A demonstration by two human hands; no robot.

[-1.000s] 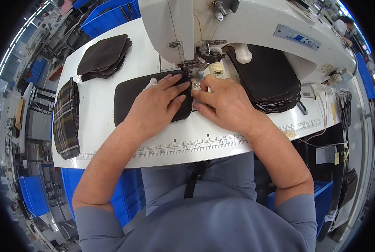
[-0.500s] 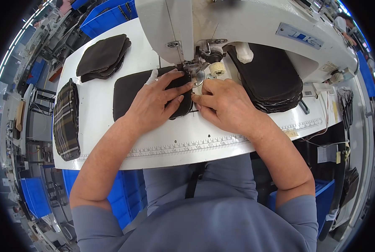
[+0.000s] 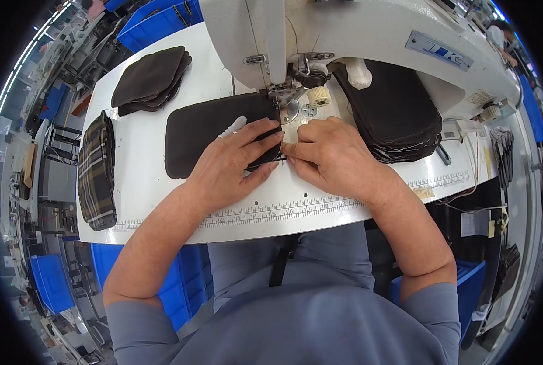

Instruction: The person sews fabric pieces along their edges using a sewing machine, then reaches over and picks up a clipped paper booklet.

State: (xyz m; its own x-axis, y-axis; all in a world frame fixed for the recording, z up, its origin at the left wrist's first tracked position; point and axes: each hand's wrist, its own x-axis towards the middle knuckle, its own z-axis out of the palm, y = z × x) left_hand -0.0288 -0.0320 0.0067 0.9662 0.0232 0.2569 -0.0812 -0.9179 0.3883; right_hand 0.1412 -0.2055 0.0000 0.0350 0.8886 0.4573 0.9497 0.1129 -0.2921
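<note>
A dark brown fabric panel (image 3: 198,131) with rounded corners lies flat on the sewing machine table (image 3: 140,185). Its far right edge reaches the presser foot (image 3: 282,97). My left hand (image 3: 232,161) rests on the panel's near right part, fingers stretched out, with a white cover on one finger. Against the panel's right edge, my right hand (image 3: 332,152) has its fingers bent and pinched together at the near right corner. The hands nearly meet there, and the exact grip is partly hidden under the fingers.
The white sewing machine (image 3: 381,36) arches over the far side. Under its arm sits a thick stack of dark panels (image 3: 396,109). A smaller dark stack (image 3: 149,79) and a plaid fabric stack (image 3: 98,173) lie at left. A printed ruler (image 3: 277,213) runs along the front edge.
My left hand has slid toward me and slightly right along the panel, uncovering its far part. The right hand has barely shifted, and the panel stays by the presser foot.
</note>
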